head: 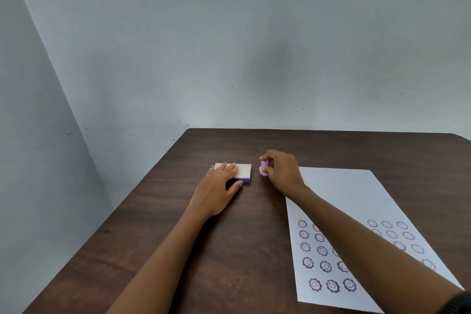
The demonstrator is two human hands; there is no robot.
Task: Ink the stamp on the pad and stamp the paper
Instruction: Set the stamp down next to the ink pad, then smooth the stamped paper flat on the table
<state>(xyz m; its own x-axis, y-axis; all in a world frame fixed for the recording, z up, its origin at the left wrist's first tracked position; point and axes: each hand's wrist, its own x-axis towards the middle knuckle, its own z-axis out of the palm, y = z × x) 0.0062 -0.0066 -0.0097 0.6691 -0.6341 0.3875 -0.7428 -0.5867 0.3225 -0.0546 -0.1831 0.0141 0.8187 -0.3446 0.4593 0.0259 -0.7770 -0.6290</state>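
Right forearm [356,234] hides several stamped faces [325,266]; paper [339,186] runs off the bottom edge.

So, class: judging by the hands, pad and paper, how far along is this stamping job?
Done: the paper already carries rows of smiley prints. In hand: the right hand grips the stamp on the table; the left hand rests on the closed ink pad. Left: open, ink, stamp.

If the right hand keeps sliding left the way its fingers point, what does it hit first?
Probably the closed purple ink pad with the white lid, held by the left hand; the right hand grips the lilac stamp.
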